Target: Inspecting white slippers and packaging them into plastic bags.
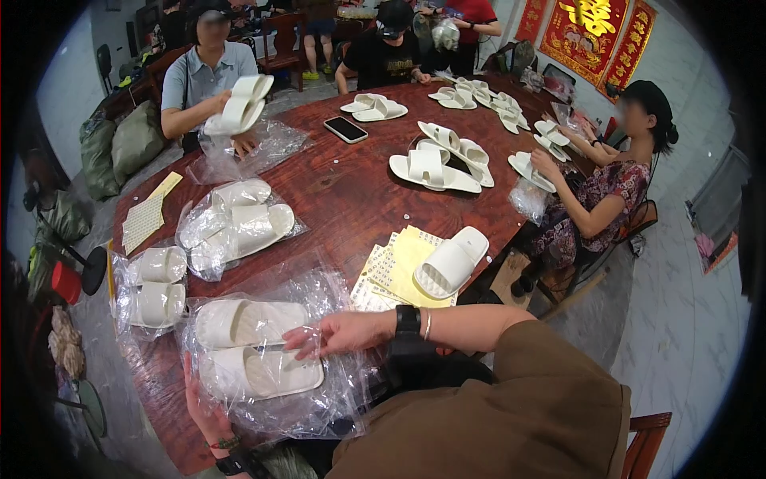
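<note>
We wear an olive-brown short sleeve (511,399). Behind our right fingers (307,339) sit a black wristwatch (408,319) and thin bangle (428,323); the left wrist carries a black band (233,463) and beaded bracelet (226,442).
</note>
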